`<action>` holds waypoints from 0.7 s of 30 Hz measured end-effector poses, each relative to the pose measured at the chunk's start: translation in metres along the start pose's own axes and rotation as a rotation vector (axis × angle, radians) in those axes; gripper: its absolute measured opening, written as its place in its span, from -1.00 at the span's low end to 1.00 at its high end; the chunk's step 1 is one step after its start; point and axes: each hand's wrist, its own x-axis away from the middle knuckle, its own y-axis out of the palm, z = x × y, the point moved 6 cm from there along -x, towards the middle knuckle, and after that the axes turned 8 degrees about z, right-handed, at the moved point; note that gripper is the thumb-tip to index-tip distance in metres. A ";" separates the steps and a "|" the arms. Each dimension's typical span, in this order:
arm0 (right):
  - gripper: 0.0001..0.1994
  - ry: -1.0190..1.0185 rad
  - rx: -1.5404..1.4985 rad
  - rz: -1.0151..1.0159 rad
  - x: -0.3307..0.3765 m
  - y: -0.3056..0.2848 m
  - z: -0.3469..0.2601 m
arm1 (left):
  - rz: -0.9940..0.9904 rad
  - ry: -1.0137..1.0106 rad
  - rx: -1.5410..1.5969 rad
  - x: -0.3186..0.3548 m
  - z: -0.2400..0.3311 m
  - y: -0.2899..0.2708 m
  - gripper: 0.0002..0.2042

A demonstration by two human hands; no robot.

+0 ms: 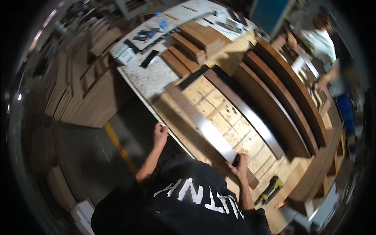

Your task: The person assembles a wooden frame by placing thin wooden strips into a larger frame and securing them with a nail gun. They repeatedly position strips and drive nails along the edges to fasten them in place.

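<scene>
My left hand is beside the long left edge of the workbench, its fingers curled together. A small pale spot shows at its fingertips, but I cannot make out what it is. My right hand is closed around a small dark object at the near part of a long brown wooden board. The object's kind is mostly hidden by the fingers. A second long brown board lies roughly parallel, farther right. Both boards lie on a plywood surface and shine under the light.
A yellow-green and black tool lies right of my right hand. Tall curved wooden panels stand at the right. Short wood pieces, a water bottle and a black slab lie farther off. Another person works at the far right.
</scene>
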 end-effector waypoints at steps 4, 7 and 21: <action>-0.29 -0.030 0.153 0.019 0.048 0.023 -0.040 | 0.040 0.537 -0.138 0.004 0.115 0.020 -0.77; -0.34 0.049 0.418 0.015 0.078 0.050 -0.032 | -0.406 0.341 0.238 0.044 0.232 0.064 -0.77; -0.44 0.231 0.519 0.010 0.072 0.073 -0.060 | -2.124 0.307 1.410 0.208 0.435 0.085 -0.74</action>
